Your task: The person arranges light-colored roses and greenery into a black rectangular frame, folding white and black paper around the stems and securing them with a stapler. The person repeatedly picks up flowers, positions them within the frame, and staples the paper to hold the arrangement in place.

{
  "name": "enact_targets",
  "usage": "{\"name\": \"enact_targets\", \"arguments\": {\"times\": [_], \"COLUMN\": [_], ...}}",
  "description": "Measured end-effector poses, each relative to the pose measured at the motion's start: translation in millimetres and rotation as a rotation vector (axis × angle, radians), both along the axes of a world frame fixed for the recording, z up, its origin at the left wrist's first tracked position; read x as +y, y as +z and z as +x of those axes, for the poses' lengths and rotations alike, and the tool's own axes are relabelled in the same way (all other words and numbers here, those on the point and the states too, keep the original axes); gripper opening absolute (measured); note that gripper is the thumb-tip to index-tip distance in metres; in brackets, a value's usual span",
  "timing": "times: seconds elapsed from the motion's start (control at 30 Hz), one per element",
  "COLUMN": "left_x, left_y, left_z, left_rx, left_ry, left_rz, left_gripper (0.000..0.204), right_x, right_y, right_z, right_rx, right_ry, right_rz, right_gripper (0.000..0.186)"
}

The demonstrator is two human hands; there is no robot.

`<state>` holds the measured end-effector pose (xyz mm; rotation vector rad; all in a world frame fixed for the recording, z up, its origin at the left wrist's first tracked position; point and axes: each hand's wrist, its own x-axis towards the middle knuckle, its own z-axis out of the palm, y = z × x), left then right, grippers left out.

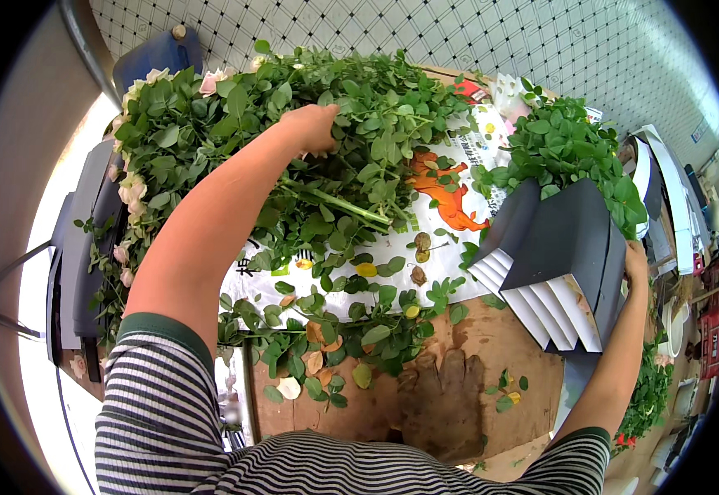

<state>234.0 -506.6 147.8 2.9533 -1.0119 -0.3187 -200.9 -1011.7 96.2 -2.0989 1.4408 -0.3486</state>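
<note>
My left hand (314, 129) reaches into a big pile of leafy rose stems (364, 157) on the table, its fingers curled around stems and partly hidden by leaves. Pale pink and cream roses (132, 190) hang along the pile's left edge. On the right, my right hand (636, 260) is beside a black, upright block with white slotted layers (558, 256); leaves and the block's edge hide its fingers, so its grip does not show. Behind that block, another leafy bunch (566, 136) leans against it.
White printed plastic sheeting (343, 285) lies beneath the stems. Loose leaves and cut sprigs (326, 338) litter the brown tabletop (533, 371). A dirty brown work glove (442, 404) lies near me. A blue container (157, 58) stands at the back left, more foliage (648, 396) low on the right.
</note>
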Motion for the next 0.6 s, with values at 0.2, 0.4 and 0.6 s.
{"name": "enact_targets", "arguments": {"times": [0.2, 0.4, 0.6], "left_x": [-2, -12, -36], "left_y": [43, 129, 123], "left_z": [18, -51, -82], "left_rx": [0.597, 1.132, 1.045], "left_ry": [0.020, -0.181, -0.261], "left_rz": [-0.669, -1.170, -1.089], "left_gripper": [0.051, 0.052, 0.067], "right_x": [59, 121, 235], "right_y": [34, 57, 113], "right_z": [-13, 22, 120], "right_rx": [-0.372, -0.353, -0.568], "right_ry": [0.157, 0.323, 0.809], "right_rz": [-0.165, -0.809, -0.347], "right_gripper": [0.045, 0.045, 0.031]}}
